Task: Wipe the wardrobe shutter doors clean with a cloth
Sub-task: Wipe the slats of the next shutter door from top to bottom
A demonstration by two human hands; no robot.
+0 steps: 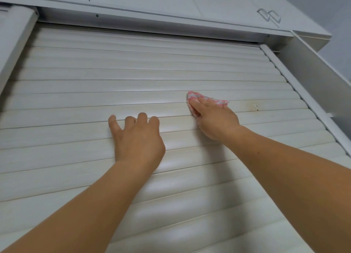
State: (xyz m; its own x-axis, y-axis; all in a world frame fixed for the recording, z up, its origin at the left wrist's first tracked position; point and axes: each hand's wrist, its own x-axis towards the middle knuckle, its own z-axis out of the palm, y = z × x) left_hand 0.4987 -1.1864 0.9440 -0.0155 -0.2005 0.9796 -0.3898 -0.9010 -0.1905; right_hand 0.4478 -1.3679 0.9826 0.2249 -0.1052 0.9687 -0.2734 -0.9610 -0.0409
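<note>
Item: shutter door (95, 77), slats running horizontally. Right hand (214, 119) presses pink cloth (209, 98) flat, fingers straight; left hand (136, 136) rests fingertips bent on slats, holding nothing. No legible writing.

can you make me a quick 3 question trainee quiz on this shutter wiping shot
1. True or false: the left hand presses the pink cloth against the shutter door.
2. Multiple choice: the small brownish mark on a slat lies A) left of the left hand, B) right of the cloth, C) below both forearms.
3. Fill in: the left hand's fingers are curled over the edge of a ____.

Key:
1. False; the right hand presses the cloth, and the left hand holds none.
2. B
3. slat
</note>
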